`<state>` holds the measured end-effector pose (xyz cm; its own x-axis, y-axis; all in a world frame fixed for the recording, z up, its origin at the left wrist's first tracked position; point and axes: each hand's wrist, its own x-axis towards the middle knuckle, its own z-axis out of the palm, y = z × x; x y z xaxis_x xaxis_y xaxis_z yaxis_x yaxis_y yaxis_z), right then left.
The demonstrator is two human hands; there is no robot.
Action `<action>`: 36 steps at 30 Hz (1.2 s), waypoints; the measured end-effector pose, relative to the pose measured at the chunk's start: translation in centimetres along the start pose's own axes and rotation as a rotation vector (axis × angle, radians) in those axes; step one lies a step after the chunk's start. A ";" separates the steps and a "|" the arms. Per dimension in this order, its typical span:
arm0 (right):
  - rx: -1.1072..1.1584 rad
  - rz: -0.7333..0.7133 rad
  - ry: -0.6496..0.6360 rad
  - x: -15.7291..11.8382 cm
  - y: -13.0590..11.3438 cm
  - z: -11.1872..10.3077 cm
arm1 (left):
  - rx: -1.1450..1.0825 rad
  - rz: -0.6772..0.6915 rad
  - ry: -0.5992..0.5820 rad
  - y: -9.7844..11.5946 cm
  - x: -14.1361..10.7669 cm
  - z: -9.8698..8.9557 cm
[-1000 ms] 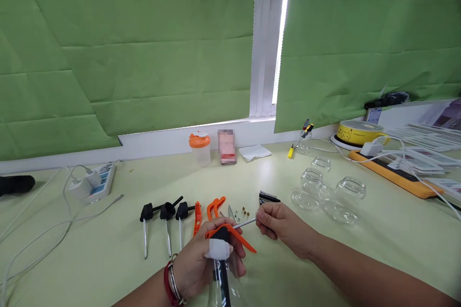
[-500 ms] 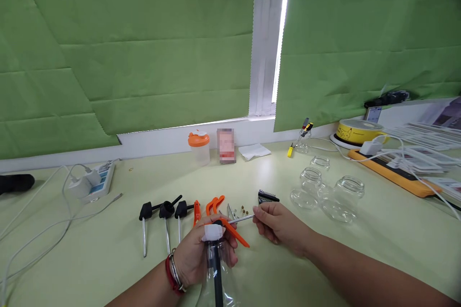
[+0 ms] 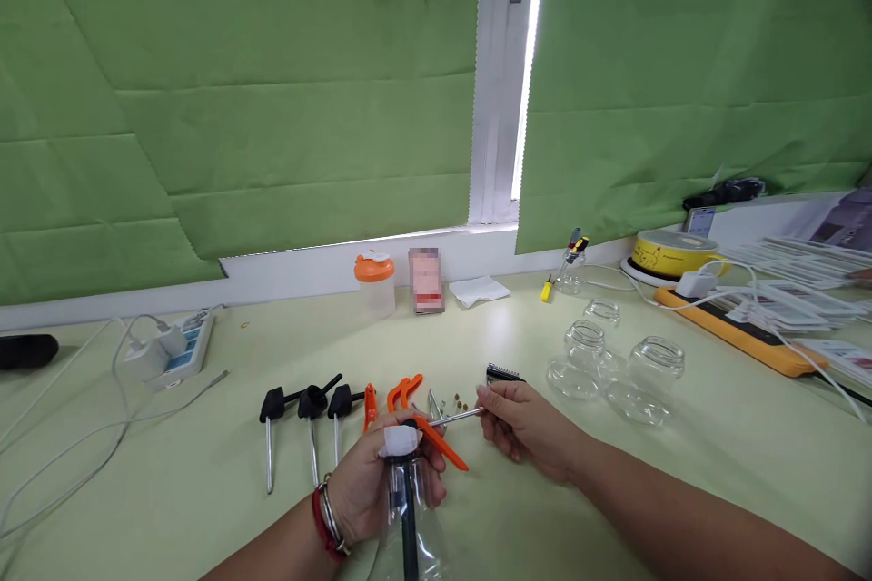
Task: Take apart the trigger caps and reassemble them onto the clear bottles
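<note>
Bottle (image 3: 428,534) well apart from jars (image 3: 644,390)

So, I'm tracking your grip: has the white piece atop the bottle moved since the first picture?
Yes: the white piece has moved up the picture and slightly left, judged against the orange-lidded cup.

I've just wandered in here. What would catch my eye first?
The big green window coverings would, filling the upper half around a bright strip of light. Below centre, the left hand grips a clear bottle near its top, by an orange lever, while the right hand pinches a thin metal rod. Clear jars stand farther right.
</note>
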<state>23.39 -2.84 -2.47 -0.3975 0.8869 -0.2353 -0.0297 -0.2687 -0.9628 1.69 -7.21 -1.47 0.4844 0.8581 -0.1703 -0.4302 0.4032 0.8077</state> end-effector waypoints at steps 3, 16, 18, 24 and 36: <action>-0.022 -0.008 -0.010 -0.1 -0.1 -0.1 | -0.007 -0.011 0.002 0.1 0.0 0.1; -0.417 -0.302 0.135 0.4 -0.8 -0.7 | -0.016 0.066 0.054 0.8 -0.1 -0.2; -0.770 -0.394 0.130 0.4 -0.8 -0.5 | -0.024 0.140 0.090 1.1 -0.2 0.0; -1.393 -0.383 0.062 1.1 0.1 1.1 | -0.034 0.232 0.128 1.5 -0.4 0.5; -0.278 -0.207 -0.201 -2.0 -0.9 1.9 | -0.077 0.421 0.293 3.1 -1.4 1.9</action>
<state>22.47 -5.11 -0.89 -0.5819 0.8128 -0.0284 0.1104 0.0443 -0.9929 1.10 -7.80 2.35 0.0287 0.9996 0.0007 -0.6022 0.0167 0.7982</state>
